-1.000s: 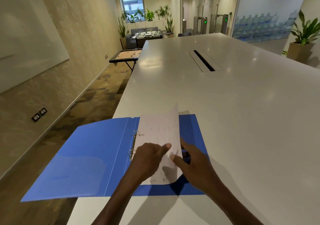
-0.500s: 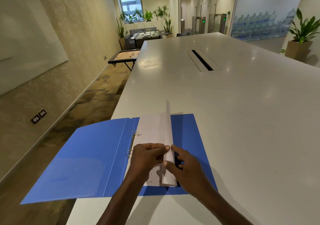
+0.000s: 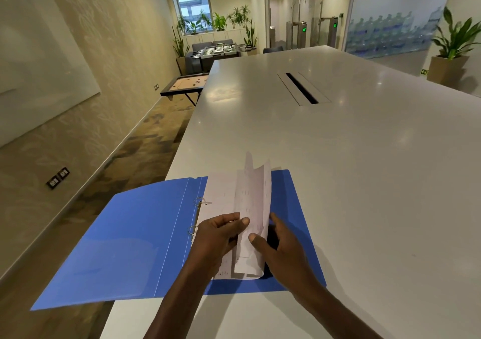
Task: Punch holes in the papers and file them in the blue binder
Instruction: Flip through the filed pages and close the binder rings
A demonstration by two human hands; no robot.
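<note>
At the near left edge of the tabletop [image 3: 364, 182] the binder [image 3: 130, 239] lies open, left cover hanging off the edge. Papers [image 3: 234, 195] sit on its right half, by the rings [image 3: 199, 203]. Left hand [image 3: 216, 239]: grip curled, thumb & fingers pinching a lifted sheet. Right hand [image 3: 283, 250]: thumb on the sheet's face, other fingers hidden behind it, so it seems to pinch it. Step, I'd say: filing, leafing or seating sheets at the rings. No punch in view. Next likely needs holes lined up w/ the rings, then sheets laid flat.
</note>
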